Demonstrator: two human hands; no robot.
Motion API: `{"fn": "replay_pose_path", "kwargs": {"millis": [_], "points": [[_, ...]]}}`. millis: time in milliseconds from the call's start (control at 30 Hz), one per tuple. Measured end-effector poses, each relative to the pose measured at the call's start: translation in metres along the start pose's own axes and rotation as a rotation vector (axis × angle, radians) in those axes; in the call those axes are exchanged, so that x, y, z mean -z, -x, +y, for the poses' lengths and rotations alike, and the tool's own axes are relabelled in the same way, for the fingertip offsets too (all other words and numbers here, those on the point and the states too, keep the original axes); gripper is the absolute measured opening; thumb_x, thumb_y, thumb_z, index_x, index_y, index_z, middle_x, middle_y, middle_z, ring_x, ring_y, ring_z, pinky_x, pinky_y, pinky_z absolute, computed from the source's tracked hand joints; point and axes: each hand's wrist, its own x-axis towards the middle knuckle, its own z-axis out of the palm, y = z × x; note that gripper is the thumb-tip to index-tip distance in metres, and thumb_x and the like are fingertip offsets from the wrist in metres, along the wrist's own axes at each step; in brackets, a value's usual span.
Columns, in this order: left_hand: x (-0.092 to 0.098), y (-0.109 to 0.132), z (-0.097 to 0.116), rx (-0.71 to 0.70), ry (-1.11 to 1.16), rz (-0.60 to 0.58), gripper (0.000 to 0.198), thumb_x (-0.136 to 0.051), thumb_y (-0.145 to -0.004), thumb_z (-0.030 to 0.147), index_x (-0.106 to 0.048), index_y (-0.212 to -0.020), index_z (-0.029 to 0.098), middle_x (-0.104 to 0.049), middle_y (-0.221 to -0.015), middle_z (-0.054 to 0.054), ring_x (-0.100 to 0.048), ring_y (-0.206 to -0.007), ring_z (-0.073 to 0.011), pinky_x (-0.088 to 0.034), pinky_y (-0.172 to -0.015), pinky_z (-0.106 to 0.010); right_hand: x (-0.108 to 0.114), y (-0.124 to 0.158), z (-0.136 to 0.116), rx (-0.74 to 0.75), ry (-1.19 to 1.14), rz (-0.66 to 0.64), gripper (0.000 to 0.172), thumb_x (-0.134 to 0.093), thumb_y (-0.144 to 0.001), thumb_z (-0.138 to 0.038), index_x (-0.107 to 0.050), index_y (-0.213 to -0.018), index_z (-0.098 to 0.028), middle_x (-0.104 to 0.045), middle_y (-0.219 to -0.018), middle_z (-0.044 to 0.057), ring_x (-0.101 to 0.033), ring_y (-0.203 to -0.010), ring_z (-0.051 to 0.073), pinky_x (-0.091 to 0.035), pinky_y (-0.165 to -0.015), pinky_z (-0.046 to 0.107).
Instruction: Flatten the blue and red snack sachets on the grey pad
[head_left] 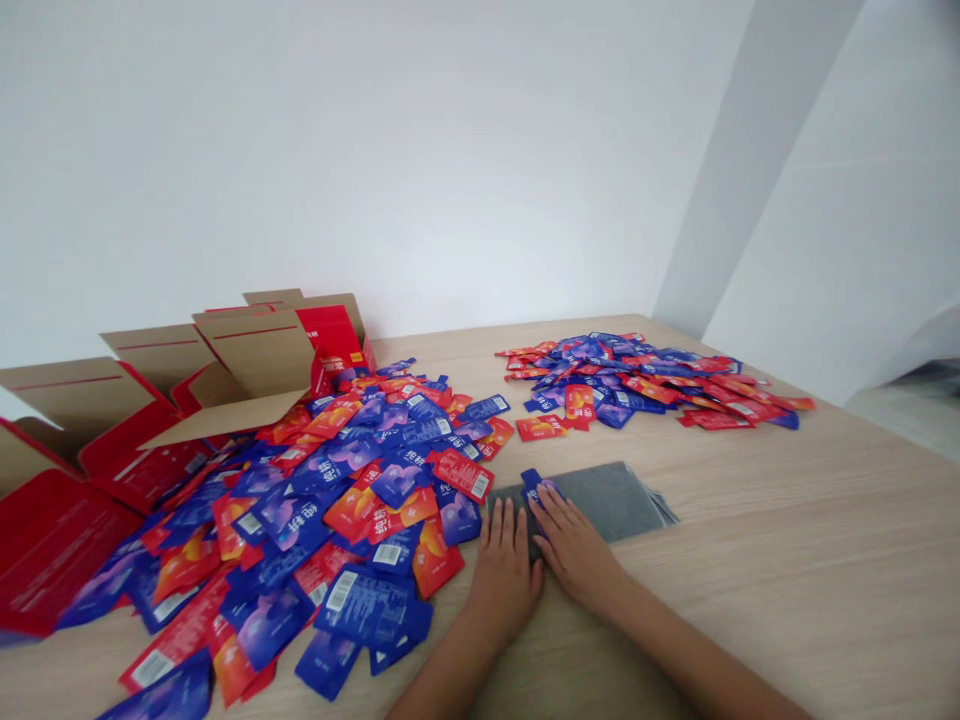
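**Pouches [292, 510] Are Crowding a Pale Wooden Table [787, 520]**

We are looking across the grain toward a white wall [450, 170], a grey strip [742, 170] slanting down at upper right. Below centre, the left hand [504, 580] is lying open, fingers flat on a stack of grey sheets [607, 500]; the right hand [579, 548], also open, is resting its fingers over a blue pouch [531, 482] on the stack's left part. Red and blue pouches are lying heaped at lower left beside open red cartons [330, 335]; a second pile [600, 370] is spreading right of centre.
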Motion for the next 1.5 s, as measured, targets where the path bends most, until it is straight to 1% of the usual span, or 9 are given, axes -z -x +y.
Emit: {"fn": "replay_pose_path", "kwargs": {"millis": [233, 367, 533, 633, 800, 967, 1233, 1333, 1500], "points": [[0.006, -0.002, 0.001, 0.014, 0.014, -0.02, 0.057, -0.043, -0.086, 0.036, -0.036, -0.134, 0.006, -0.033, -0.142, -0.018, -0.022, -0.133, -0.0316, -0.028, -0.104, -0.05, -0.001, 0.01, 0.038, -0.086, 0.06, -0.031, 0.051, -0.039, -0.083, -0.019, -0.043, -0.133, -0.011, -0.041, -0.139, 0.017, -0.035, -0.129, 0.027, -0.037, -0.1, 0.046], [0.008, -0.003, 0.002, 0.021, 0.029, -0.042, 0.057, -0.041, -0.087, 0.037, -0.037, -0.134, 0.006, -0.033, -0.142, -0.018, -0.022, -0.132, -0.0319, -0.029, -0.104, -0.05, 0.016, 0.004, 0.041, -0.173, 0.085, -0.105, 0.057, -0.038, -0.075, -0.007, -0.045, -0.131, -0.008, -0.049, -0.131, 0.021, -0.047, -0.121, 0.03, -0.043, -0.094, 0.045], [0.009, -0.002, 0.001, -0.002, 0.008, -0.045, 0.058, -0.042, -0.087, 0.036, -0.035, -0.136, 0.006, -0.03, -0.143, -0.018, -0.021, -0.133, -0.0316, -0.027, -0.105, -0.049, 0.051, -0.019, 0.055, -0.294, -0.168, -0.035, 0.064, -0.032, -0.076, -0.005, -0.032, -0.139, -0.014, -0.059, -0.121, 0.015, -0.06, -0.105, 0.023, -0.047, -0.088, 0.038], [0.007, -0.002, 0.001, 0.003, -0.004, -0.044, 0.059, -0.043, -0.086, 0.036, -0.034, -0.136, 0.006, -0.03, -0.143, -0.018, -0.021, -0.133, -0.0318, -0.026, -0.105, -0.05, 0.052, -0.028, 0.065, -0.389, -0.367, 0.035, 0.064, -0.03, -0.077, -0.006, -0.03, -0.14, -0.018, -0.064, -0.115, 0.009, -0.061, -0.102, 0.018, -0.047, -0.088, 0.036], [0.0, 0.0, 0.0, 0.005, -0.005, -0.01, 0.06, -0.041, -0.086, 0.036, -0.034, -0.135, 0.003, -0.03, -0.143, -0.019, -0.019, -0.133, -0.0321, -0.026, -0.105, -0.05, 0.015, -0.015, 0.031, -0.186, -0.237, 0.11, 0.051, -0.036, -0.085, -0.022, -0.039, -0.135, -0.016, -0.051, -0.132, 0.013, -0.044, -0.123, 0.023, -0.038, -0.1, 0.044], [-0.006, 0.002, -0.002, -0.012, -0.013, 0.028, 0.059, -0.041, -0.085, 0.033, -0.031, -0.137, 0.005, -0.031, -0.142, -0.018, -0.019, -0.134, -0.0306, -0.026, -0.105, -0.051, -0.004, 0.002, 0.003, 0.023, -0.028, 0.02, 0.047, -0.035, -0.088, -0.022, -0.044, -0.133, -0.015, -0.037, -0.143, 0.011, -0.027, -0.134, 0.023, -0.03, -0.106, 0.043], [-0.002, 0.0, -0.001, 0.005, -0.009, -0.029, 0.062, -0.042, -0.085, 0.035, -0.031, -0.137, 0.003, -0.03, -0.143, -0.019, -0.02, -0.133, -0.0317, -0.025, -0.106, -0.05, 0.016, 0.009, 0.09, -0.256, 0.084, 0.001, 0.047, -0.032, -0.089, -0.027, -0.047, -0.129, -0.008, -0.039, -0.14, 0.018, -0.032, -0.131, 0.027, -0.03, -0.104, 0.049], [-0.005, 0.001, -0.001, 0.002, -0.018, 0.008, 0.063, -0.043, -0.085, 0.035, -0.028, -0.138, 0.005, -0.03, -0.143, -0.018, -0.019, -0.134, -0.0314, -0.025, -0.106, -0.051, 0.013, 0.009, 0.074, -0.214, 0.043, -0.001, 0.047, -0.031, -0.089, -0.027, -0.046, -0.131, -0.011, -0.039, -0.14, 0.017, -0.031, -0.131, 0.026, -0.031, -0.103, 0.05], [-0.01, 0.002, -0.001, 0.008, -0.012, 0.054, 0.063, -0.045, -0.085, 0.034, -0.028, -0.138, 0.005, -0.032, -0.142, -0.019, -0.02, -0.133, -0.0318, -0.027, -0.105, -0.053, 0.001, 0.008, 0.013, -0.011, -0.049, 0.005, 0.053, -0.038, -0.085, -0.024, -0.037, -0.137, -0.013, -0.032, -0.145, 0.014, -0.022, -0.135, 0.024, -0.029, -0.106, 0.047]]}}
